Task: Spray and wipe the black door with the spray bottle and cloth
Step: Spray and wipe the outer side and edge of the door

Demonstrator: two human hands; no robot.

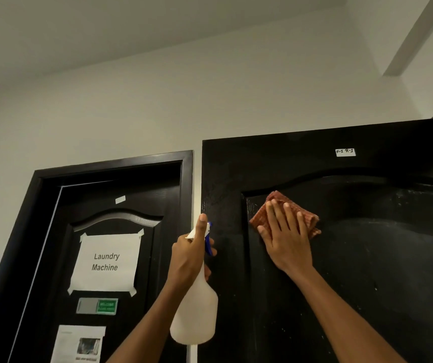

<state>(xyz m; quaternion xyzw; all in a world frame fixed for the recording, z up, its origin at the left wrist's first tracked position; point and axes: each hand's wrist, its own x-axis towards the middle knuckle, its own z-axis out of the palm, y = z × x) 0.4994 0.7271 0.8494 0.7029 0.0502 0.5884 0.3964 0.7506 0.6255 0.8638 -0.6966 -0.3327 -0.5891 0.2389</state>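
Pressing the cloth (286, 213) flat-fingered with our right hand (286, 244) on the door (367, 258), our left hand (191, 255) grips the bottle (197, 315).

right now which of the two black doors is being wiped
The black panelled door on the right with the small white label: the right hand presses an orange checked cloth on it. The other door carries the Laundry Machine paper sign.

The door (367, 271) panel lies bare to the right of and below the cloth (286, 213), which the right hand (286, 239) presses flat near the panel's upper left corner. Above, a label (345, 152) sits near the top edge. At the door's left edge, the left hand (191, 255) and bottle (197, 305) block passage.
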